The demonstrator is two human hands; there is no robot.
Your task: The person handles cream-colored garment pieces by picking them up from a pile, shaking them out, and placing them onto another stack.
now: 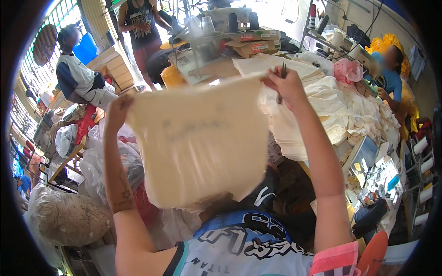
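A cream cloth piece [202,152], perhaps a garment part, hangs spread in front of me, blurred by motion. Faint dark marks cross its upper middle. My left hand [119,110] is closed on its upper left corner. At the upper right corner, my right hand [286,88] pinches the cloth. A slim dark tool [282,82], which looks like thread snips, is also held in the right hand and points upward. Both arms are stretched forward, with the cloth hiding part of my lap and the space beyond it.
Cream cloth pieces [313,106] lie heaped on the table to the right. A stuffed clear plastic bag [69,216] stands at the left. Thread cones [233,22] and a cardboard box [253,43] are at the back. Other people stand or sit farther off.
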